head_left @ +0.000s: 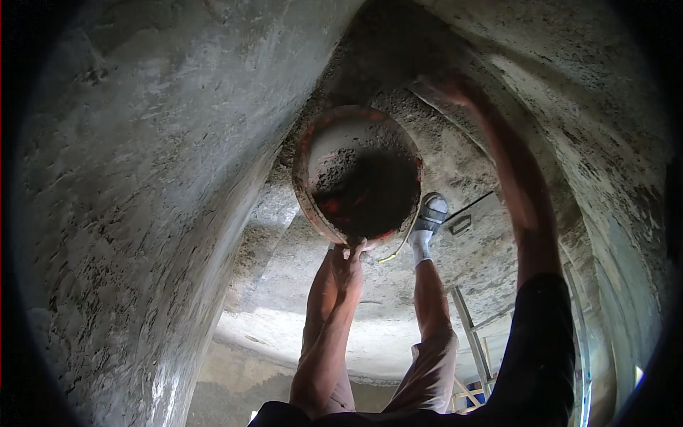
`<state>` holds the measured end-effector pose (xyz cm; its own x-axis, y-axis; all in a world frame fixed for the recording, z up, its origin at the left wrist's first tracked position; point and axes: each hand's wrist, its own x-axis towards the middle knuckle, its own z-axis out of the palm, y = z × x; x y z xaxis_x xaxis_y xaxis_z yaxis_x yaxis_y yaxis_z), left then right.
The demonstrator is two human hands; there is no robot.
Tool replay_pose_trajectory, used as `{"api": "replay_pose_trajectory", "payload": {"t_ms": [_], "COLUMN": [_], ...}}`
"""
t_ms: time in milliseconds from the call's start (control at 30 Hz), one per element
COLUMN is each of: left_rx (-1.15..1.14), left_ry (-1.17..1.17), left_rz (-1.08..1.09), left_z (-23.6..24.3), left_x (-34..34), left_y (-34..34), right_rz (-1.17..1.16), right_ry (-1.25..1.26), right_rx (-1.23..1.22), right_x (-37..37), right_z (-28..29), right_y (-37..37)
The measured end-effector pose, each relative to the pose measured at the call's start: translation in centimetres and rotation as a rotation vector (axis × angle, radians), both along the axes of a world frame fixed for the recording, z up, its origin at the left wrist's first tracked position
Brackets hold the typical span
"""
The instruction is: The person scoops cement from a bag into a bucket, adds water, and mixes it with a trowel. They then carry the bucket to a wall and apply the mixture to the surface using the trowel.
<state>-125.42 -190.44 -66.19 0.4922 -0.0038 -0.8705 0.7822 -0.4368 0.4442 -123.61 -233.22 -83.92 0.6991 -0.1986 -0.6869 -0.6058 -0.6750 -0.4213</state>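
Note:
A round tub (306, 206), red beneath its grey crust, is tipped so that its opening faces me. Wet grey mortar (356, 160) lies inside, mostly along the upper and left parts, while the lower part is in dark shadow. My left hand (350, 249) is closed on the tub's near rim, thumb over the edge. Beyond the tub, at the upper right, my right hand (449, 89) reaches out next to the dark rough surface. It is smeared by motion, so I cannot make out its fingers or whether it holds anything.
Rough plastered walls rise on the left (156, 156) and right (605, 142), narrowing toward the top. My sandalled foot (432, 210) stands right of the tub, near a thin dark rod (471, 205). A metal ladder (469, 331) is at lower right.

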Motion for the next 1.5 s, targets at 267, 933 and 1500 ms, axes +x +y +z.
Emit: {"api": "replay_pose_trajectory", "payload": {"t_ms": [267,933,1500], "left_rx": [0.062,0.084,0.104], "left_ry": [-0.003,0.024,-0.014], "left_rz": [-0.008,-0.005,-0.127], "left_z": [0.6,1.5,2.0], "left_x": [0.2,1.1,0.2], "left_y": [-0.6,-1.0,-2.3], "right_rz": [-0.668,-0.375,0.793], "right_ry": [-0.117,-0.095,-0.471], "right_rx": [0.219,-0.083,-1.896], "right_x": [1.8,0.6,-2.3], "right_z": [3.9,0.3,-9.1], "right_y": [-3.1,-4.1,-7.0]}}
